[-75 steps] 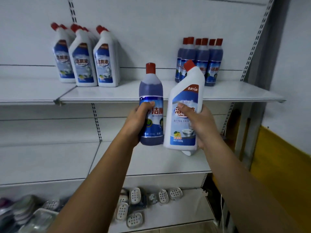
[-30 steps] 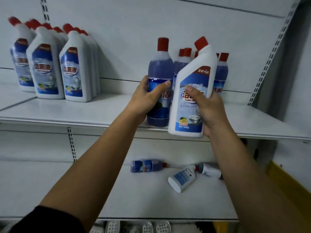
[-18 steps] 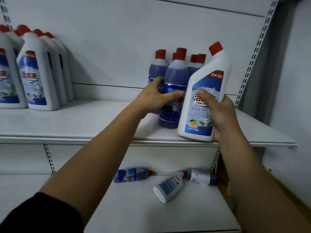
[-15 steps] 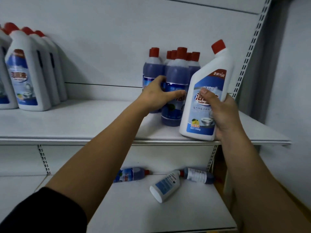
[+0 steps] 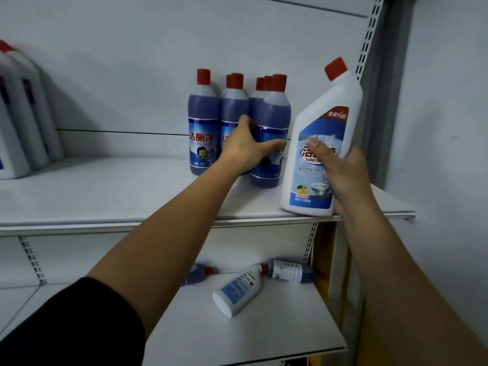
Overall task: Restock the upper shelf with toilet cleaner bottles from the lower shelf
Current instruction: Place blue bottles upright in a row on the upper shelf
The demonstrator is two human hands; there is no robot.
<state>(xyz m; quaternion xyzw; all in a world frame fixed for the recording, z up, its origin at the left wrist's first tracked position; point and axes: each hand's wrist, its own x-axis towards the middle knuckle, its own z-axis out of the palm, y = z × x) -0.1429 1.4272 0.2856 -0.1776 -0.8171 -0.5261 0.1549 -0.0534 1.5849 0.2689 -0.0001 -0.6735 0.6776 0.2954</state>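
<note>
My left hand (image 5: 247,147) wraps around a blue bottle with a red cap (image 5: 272,128), which stands on the upper shelf (image 5: 105,196) at the front of a cluster of matching blue bottles (image 5: 204,120). My right hand (image 5: 340,175) grips a white bottle with an angled red cap (image 5: 324,133); its base touches the shelf's front edge, to the right of the blue cluster. On the lower shelf (image 5: 264,336) three bottles lie on their sides: a white one (image 5: 237,289), a blue one (image 5: 290,270), and another blue one (image 5: 196,273) partly hidden by my left forearm.
White bottles (image 5: 23,114) stand at the far left of the upper shelf. A slotted metal upright (image 5: 367,43) and a grey wall (image 5: 443,128) bound the shelves on the right.
Both bottles rose from chest height to the upper shelf. The blue bottle has been pushed back against the blue cluster; the white bottle's base has come down onto the shelf edge.
</note>
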